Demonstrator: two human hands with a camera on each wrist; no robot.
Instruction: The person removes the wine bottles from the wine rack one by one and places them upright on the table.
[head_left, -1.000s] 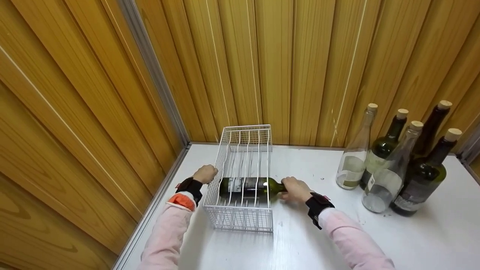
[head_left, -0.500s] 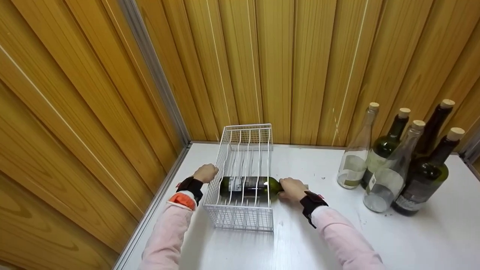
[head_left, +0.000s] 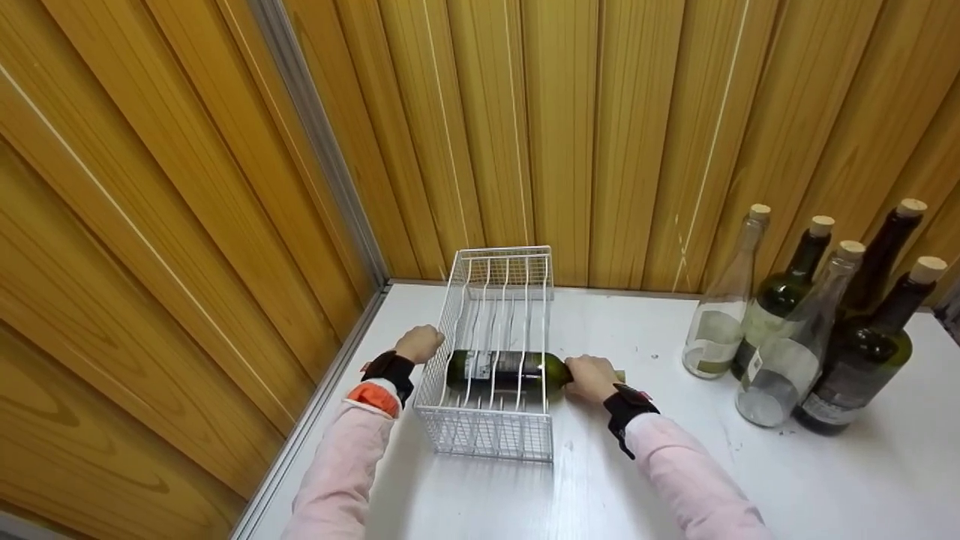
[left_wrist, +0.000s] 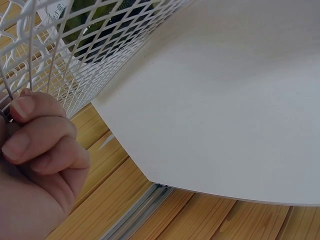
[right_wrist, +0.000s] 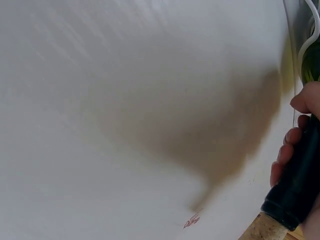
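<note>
A white wire rack (head_left: 484,411) with wavy dividers stands on the white table. Lying on its side in the rack's near part is a dark green wine bottle (head_left: 556,370), its neck pointing right out of the rack. My right hand (head_left: 592,377) grips that neck; the right wrist view shows the fingers curled round it and the cork (right_wrist: 265,229) past the hand. At the rack's left side, my left hand (head_left: 420,343) holds the top wire, fingers curled over it in the left wrist view. Wires partly cover the bottle's label.
Several corked bottles stand upright at the right: a clear bottle (head_left: 720,322), another clear one (head_left: 780,375) nearer, and dark ones such as the front dark bottle (head_left: 855,367). Wooden panelled walls (head_left: 630,150) rise behind and at the left of the table (head_left: 480,502).
My right hand has slid left along the bottle's neck toward its shoulder, so the cork end now shows past it. The bottle and the left hand stay put; the whole view has shifted slightly.
</note>
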